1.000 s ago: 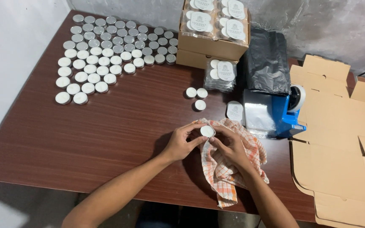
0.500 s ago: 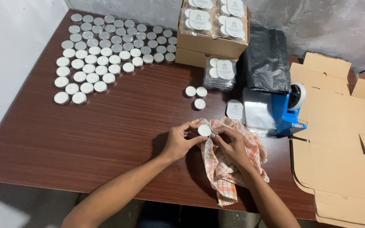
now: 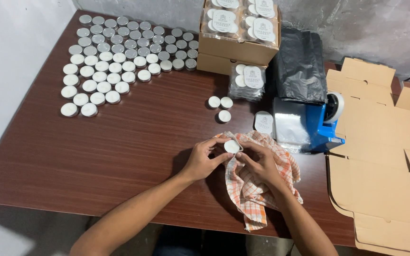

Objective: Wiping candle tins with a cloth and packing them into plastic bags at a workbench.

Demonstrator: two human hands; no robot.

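Currently: Tealight Being Held Over Cloth

Both forearms are being extended inward over the table (image 3: pixel 119 151). A white tealight (image 3: pixel 231 146) is being pinched by the left hand (image 3: pixel 204 159) and the right hand (image 3: pixel 262 163), fingers curled, above the checked orange cloth (image 3: pixel 257 194). Three loose tealights (image 3: pixel 220 108) are lying near.

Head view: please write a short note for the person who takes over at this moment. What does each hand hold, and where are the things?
Left hand: fingertips pinch the small white tealight.
Right hand: grips the same tealight, with the orange checked cloth under it.
Three loose tealights lie just beyond the hands.
Done: many tealights in rows at the table's far left.
Left: the one in hand and, it seems, the three loose ones.
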